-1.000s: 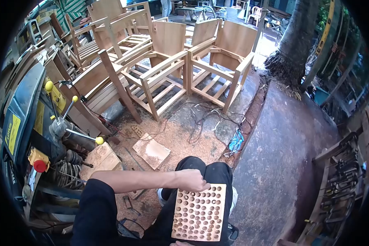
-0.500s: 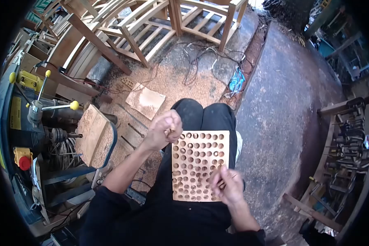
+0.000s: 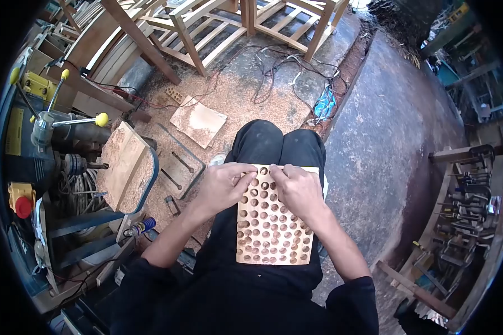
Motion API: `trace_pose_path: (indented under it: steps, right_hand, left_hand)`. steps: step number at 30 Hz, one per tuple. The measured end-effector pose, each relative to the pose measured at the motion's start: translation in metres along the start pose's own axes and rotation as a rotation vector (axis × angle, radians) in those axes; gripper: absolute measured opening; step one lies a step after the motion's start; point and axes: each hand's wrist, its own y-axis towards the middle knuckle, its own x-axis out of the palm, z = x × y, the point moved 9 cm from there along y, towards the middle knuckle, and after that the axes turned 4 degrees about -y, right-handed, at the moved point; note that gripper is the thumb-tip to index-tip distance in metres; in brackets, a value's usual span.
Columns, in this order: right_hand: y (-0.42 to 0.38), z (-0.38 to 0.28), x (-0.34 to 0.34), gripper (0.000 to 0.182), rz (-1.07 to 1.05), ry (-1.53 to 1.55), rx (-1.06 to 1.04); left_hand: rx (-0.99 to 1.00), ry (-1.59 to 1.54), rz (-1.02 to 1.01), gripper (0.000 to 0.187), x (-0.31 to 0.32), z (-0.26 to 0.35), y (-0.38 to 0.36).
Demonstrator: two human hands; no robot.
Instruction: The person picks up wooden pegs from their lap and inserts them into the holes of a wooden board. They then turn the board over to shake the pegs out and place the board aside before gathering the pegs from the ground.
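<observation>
A pale wooden board (image 3: 274, 226) with rows of round holes lies across my thighs. At its far left corner, my left hand (image 3: 227, 187) has thumb and fingers pinched together over the edge. My right hand (image 3: 299, 188) lies over the far right part of the board, its thumb and index finger closed near the top row. What either pinch holds, if anything, is too small or hidden to make out. My right hand covers several of the holes.
A drill press (image 3: 44, 131) with a wooden piece (image 3: 123, 167) on its table stands at my left. Sawdust and a flat board (image 3: 198, 121) lie on the floor ahead. Wooden chair frames (image 3: 207, 39) stand beyond, near tangled cables (image 3: 271, 70). Clamps (image 3: 466, 209) hang at the right.
Both hands have come to the board's far edge, the right one moving up from the near right side. The left hand has lowered onto the far left corner.
</observation>
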Motion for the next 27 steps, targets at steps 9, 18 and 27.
trace_pose_path:
  steps: [9, 18, 27]
  right_hand:
    - [0.008, 0.001, 0.011, 0.011, -0.076, 0.067, -0.017]
    - [-0.003, 0.01, 0.014, 0.012, -0.044, 0.239, 0.051]
    - [0.002, 0.017, 0.007, 0.01, -0.017, 0.292, 0.082]
  left_hand:
    - [0.202, 0.388, -0.207, 0.01, 0.03, 0.003, 0.021]
    - [0.213, 0.358, -0.315, 0.013, 0.039, -0.007, 0.04]
    - [0.267, 0.246, -0.251, 0.01, 0.027, -0.001, 0.026]
